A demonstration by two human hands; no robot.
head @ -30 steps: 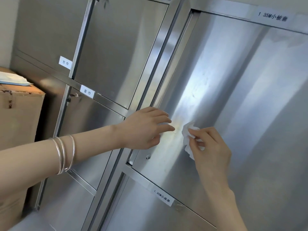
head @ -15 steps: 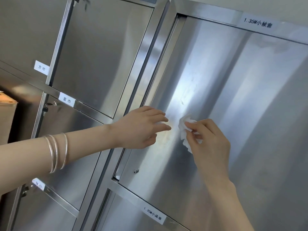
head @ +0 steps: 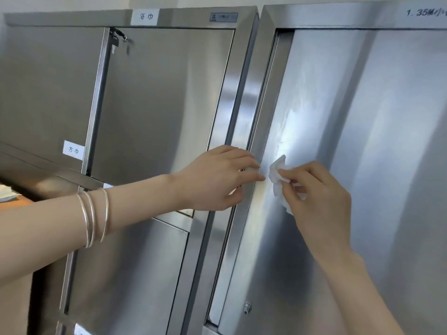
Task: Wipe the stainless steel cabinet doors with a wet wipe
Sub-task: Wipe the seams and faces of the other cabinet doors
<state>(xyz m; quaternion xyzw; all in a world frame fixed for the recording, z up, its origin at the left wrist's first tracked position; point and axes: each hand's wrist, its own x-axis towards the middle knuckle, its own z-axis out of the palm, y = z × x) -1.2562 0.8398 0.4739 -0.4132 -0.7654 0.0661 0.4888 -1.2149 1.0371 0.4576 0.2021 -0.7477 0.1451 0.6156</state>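
Both hands shifted leftward since earlier — head view: right hand (head: 319,197) pinches crumpled wet wipe (head: 276,174) against cabinet door (head: 362,141) near its left edge; left hand (head: 215,177), fingers straight, touches the door frame (head: 257,93) beside it.

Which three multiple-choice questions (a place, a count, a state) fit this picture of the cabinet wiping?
1. Where is the wet wipe? A on a box; B against the large right door; C on the floor.
2. How many bangles are on the left forearm? A one; B three; C five.
3. What does the right hand do? A hangs free; B turns a key; C pinches the wipe.
Key: 1 B, it touches the steel; 2 B, three thin rings show; 3 C, it clasps the wipe.
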